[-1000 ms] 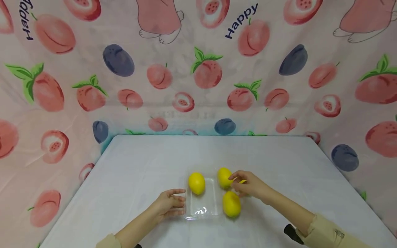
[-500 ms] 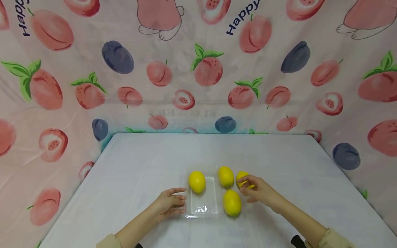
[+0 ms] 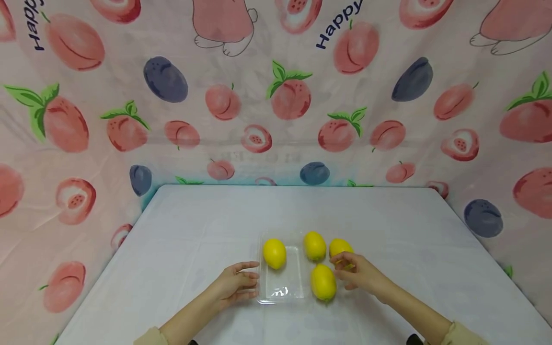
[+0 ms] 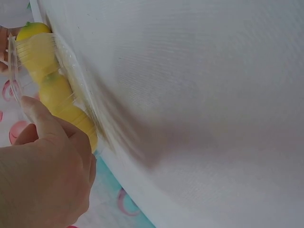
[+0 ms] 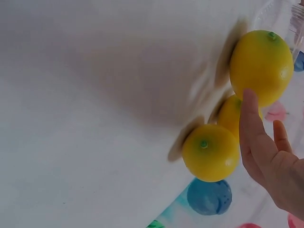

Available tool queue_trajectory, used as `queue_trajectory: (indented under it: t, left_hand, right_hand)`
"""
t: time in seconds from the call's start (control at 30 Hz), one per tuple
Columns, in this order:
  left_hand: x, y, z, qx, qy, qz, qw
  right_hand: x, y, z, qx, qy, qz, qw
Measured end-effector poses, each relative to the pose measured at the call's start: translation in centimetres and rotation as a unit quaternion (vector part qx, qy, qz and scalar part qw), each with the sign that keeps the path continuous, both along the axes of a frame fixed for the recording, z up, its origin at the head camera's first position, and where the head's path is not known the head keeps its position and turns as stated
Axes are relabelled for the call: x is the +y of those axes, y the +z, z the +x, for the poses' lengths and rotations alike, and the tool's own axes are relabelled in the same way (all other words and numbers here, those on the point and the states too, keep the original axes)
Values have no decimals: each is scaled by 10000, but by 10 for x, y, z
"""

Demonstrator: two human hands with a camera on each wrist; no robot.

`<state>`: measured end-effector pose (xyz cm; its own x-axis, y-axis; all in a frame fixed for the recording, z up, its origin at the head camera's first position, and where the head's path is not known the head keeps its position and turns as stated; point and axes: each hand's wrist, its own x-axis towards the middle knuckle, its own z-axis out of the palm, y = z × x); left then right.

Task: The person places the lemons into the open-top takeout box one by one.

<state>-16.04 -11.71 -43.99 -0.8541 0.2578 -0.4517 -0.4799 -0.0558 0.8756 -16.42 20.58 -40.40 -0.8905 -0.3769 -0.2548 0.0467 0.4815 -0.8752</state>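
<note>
In the head view a clear plastic tray (image 3: 282, 287) sits on the white table, one lemon (image 3: 274, 254) in its back left part. My left hand (image 3: 235, 285) touches the tray's left side with extended fingers. Its thumb (image 4: 40, 114) lies by the clear rim in the left wrist view, yellow lemons showing through the plastic. Three lemons are grouped right of the tray: a back one (image 3: 315, 246), a front one (image 3: 323, 282) and a right one (image 3: 340, 247). Beside the right and front lemons, my right hand (image 3: 360, 273) has its fingers loosely bent, holding nothing.
The white table (image 3: 207, 215) extends around the tray. Behind it and along both sides hangs a pink cloth (image 3: 258, 163) printed with fruit. A dark band-like object (image 3: 414, 339) is at the right wrist.
The right lemon, mostly hidden by my right hand at first, now shows clearly, apart from the back lemon. My right hand moved right, then slightly toward me. My left hand stayed on the tray.
</note>
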Motion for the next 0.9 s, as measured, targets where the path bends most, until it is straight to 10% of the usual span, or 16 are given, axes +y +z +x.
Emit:
queue_trajectory:
  t: [0.9]
  left_hand:
    - [-2,2,0,-6,-90,28,10000]
  right_hand:
    - [-17,-18,-2,131,-63,261,9996]
